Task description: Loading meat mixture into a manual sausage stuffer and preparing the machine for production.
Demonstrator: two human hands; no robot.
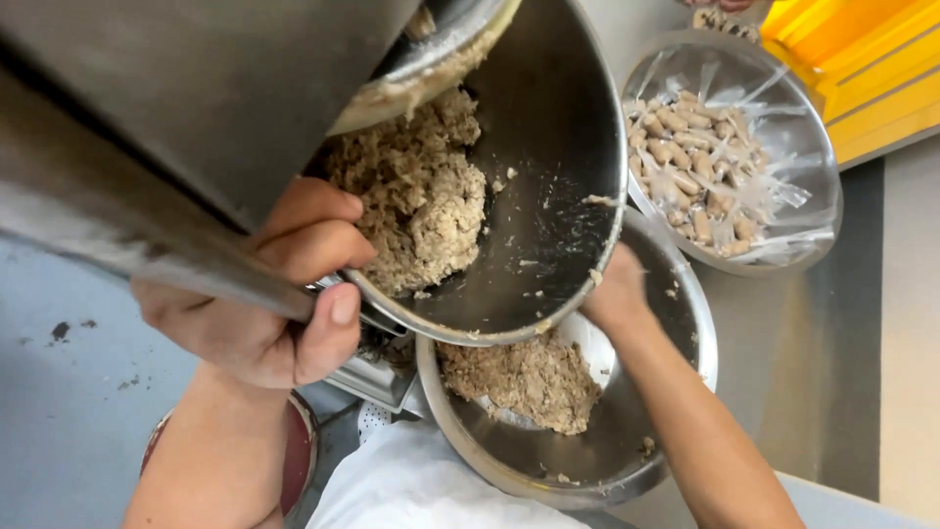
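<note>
Left hand, left of centre: fingers curled shut on the rim of the tilted steel bowl, thumb clamped over the edge. Right hand, just right of centre: pressed to the tilted bowl's lower rim from behind. Mostly hidden by the bowl, so can't tell if it's open or closed.

Tilted bowl fills the upper centre, mouth angled down toward the lower bowl sitting directly under it at bottom centre. Clump of beige ground paste clings to the tilted bowl's inside wall, upper centre; a second heap already lies in the lower bowl.

Handling, my read: paste looks dense, sticky, crumbly. It holds to the wall rather than sliding, so it likely needs scraping. Bowl plus load probably heavy; polished steel with smears, so slippery. The rim is the only real grip, with two hands on opposite sides.

Upper right: third bowl lined with clear plastic, holding pale nuts. Yellow crate in the top-right corner. Grey worktop at right.
</note>
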